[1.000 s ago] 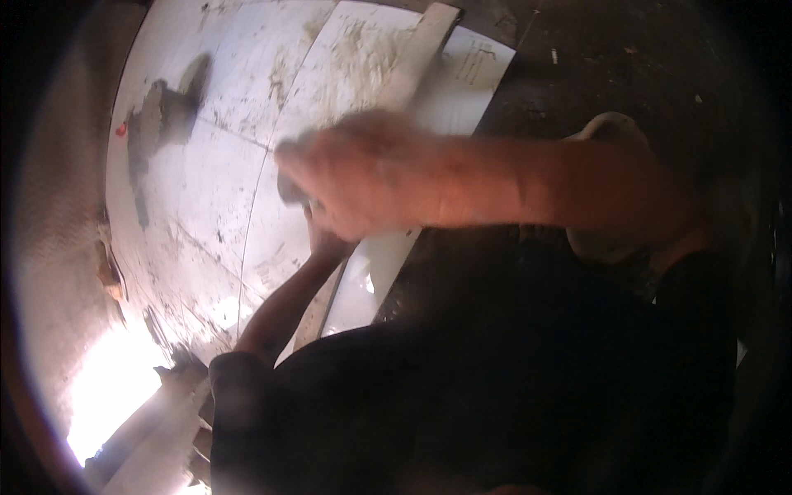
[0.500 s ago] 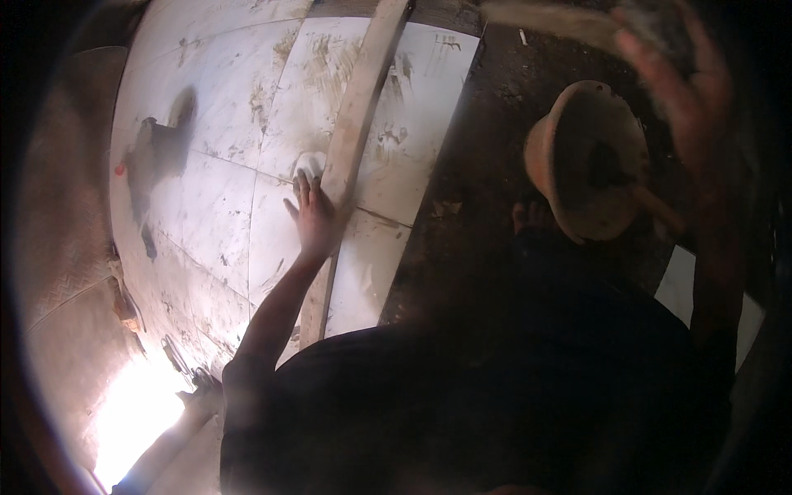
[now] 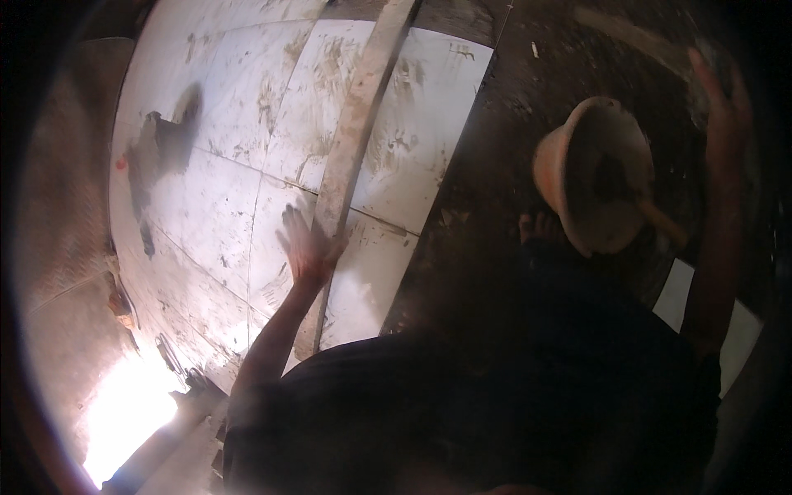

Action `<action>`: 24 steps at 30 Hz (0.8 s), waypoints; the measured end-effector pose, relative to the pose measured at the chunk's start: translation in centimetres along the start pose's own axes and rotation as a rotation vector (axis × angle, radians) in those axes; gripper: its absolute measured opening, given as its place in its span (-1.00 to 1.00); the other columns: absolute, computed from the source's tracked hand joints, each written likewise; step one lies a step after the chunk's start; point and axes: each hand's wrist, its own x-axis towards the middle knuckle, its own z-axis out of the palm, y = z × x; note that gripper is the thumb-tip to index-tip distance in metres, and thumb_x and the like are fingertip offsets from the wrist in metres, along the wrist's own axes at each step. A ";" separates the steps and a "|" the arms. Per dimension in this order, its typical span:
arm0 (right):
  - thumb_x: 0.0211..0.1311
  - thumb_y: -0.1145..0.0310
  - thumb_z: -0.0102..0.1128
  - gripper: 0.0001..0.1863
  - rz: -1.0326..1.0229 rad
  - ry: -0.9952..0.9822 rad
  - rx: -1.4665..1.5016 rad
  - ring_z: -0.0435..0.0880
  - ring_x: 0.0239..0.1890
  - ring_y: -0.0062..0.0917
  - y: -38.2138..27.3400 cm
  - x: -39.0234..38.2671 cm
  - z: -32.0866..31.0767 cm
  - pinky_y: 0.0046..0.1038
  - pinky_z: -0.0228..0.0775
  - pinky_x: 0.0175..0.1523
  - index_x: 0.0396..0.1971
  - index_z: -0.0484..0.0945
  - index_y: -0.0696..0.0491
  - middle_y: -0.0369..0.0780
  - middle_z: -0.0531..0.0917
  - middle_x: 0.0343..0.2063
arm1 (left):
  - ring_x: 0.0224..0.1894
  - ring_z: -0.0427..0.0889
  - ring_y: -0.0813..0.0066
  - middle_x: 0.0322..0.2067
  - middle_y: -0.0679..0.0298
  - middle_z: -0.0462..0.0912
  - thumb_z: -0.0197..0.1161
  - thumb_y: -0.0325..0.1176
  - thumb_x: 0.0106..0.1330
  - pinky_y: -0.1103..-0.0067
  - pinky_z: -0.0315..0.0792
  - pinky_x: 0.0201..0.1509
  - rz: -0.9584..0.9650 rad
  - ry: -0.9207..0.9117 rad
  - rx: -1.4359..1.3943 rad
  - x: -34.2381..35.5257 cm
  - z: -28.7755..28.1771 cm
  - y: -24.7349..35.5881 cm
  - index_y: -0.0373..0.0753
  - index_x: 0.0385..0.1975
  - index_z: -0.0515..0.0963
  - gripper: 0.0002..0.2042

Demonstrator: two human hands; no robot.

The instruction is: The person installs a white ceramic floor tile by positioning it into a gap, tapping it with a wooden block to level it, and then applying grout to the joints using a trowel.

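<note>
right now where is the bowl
In the head view, the bowl is right of centre on the dark ground, between the white tiles and the right hand.

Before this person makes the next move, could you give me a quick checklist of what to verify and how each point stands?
1. Left hand: grip open? Ok, spread wide.
2. Right hand: grip empty? Cannot tell, too dim and blurred.
3. Wooden board: lying across the white tiles? Ok.
4. White tiles: clean? Not ok, dark smears show.
5. Wooden handle: sticking out of the bowl? Ok.
6. Toes: clear of the bowl? Cannot tell, very close.
</note>
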 end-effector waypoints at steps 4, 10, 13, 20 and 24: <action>0.19 -0.15 0.34 -0.09 0.011 0.000 -0.375 0.47 0.31 -0.18 3.4 1.5 2.3 -0.25 0.23 0.41 0.32 0.36 0.28 0.09 0.51 0.23 | 0.57 -0.14 -0.09 0.50 -0.19 -0.08 0.46 0.08 0.12 -0.05 -0.26 0.55 -0.016 -0.047 -0.038 -3.9 0.5 -1.5 -0.38 0.50 -0.19 0.15; 0.23 -0.06 0.34 -0.17 0.059 -0.333 -0.395 0.51 0.26 -0.09 9.7 3.0 6.7 -0.22 0.29 0.36 0.29 0.37 0.28 0.12 0.51 0.22 | 0.54 0.01 -0.06 0.47 -0.18 0.07 0.37 0.16 0.19 -0.05 -0.17 0.54 -0.097 0.011 -0.074 -2.6 0.9 -1.7 -0.36 0.50 -0.05 0.05; 0.28 -0.01 0.31 -0.22 0.018 -0.426 -0.270 0.51 0.27 -0.11 13.2 2.9 8.0 -0.22 0.31 0.33 0.28 0.37 0.29 0.13 0.52 0.21 | 0.55 -0.01 -0.03 0.48 -0.16 0.06 0.37 0.20 0.17 0.02 -0.15 0.56 -0.149 -0.010 -0.065 -2.0 0.8 -2.1 -0.35 0.51 -0.06 0.08; 0.41 0.02 0.16 -0.36 0.222 -0.181 -0.103 0.55 0.16 -0.30 32.5 6.3 5.1 -0.31 0.35 0.26 0.23 0.42 0.26 -0.04 0.57 0.15 | 0.56 -0.09 -0.08 0.50 -0.15 -0.03 0.41 0.20 0.14 -0.06 -0.16 0.54 -0.202 0.130 -0.246 2.2 2.2 -4.9 -0.28 0.53 -0.14 0.14; 0.44 0.14 0.08 -0.50 0.545 -0.622 0.545 0.61 0.02 -0.34 33.7 0.5 5.4 -0.29 0.44 0.16 0.16 0.49 0.23 -0.07 0.61 0.06 | 0.54 -0.01 -0.10 0.49 -0.12 0.05 0.37 0.24 0.16 -0.12 -0.01 0.48 -0.324 0.165 -0.110 2.9 1.3 -8.7 -0.26 0.51 -0.06 0.08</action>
